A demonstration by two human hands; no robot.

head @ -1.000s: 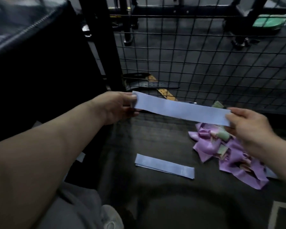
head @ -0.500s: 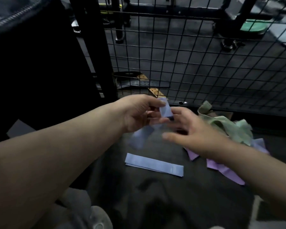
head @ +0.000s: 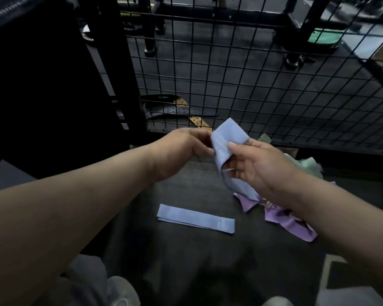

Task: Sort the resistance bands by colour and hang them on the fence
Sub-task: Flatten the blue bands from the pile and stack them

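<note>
Head view: I hold a pale blue band up in front of me with both hands. It is doubled over on itself, so one corner points up against the mesh and the lower end hangs down towards the floor. My left hand pinches the band's left edge with curled fingers. The fingertips sit behind the fabric, so I cannot tell exactly how they lie. My right hand grips the band from the other side, with the thumb pressed flat on the front face and the fingers curled in behind the fold.

The fence, a black wire grid, stands just beyond my hands, and the band is not touching it.

Below my hands a second blue band lies flat and folded on the dark floor mat, nearer to me than the fence. To its right a heap of purple bands sits crumpled on the mat, partly covered by my right wrist. Some pale green bands lie behind my right hand, close to the foot of the fence.

Beyond the mesh a black belt with punched holes lies on the floor, and a tan strap pokes out from under it. My shoe shows at the bottom edge.
</note>
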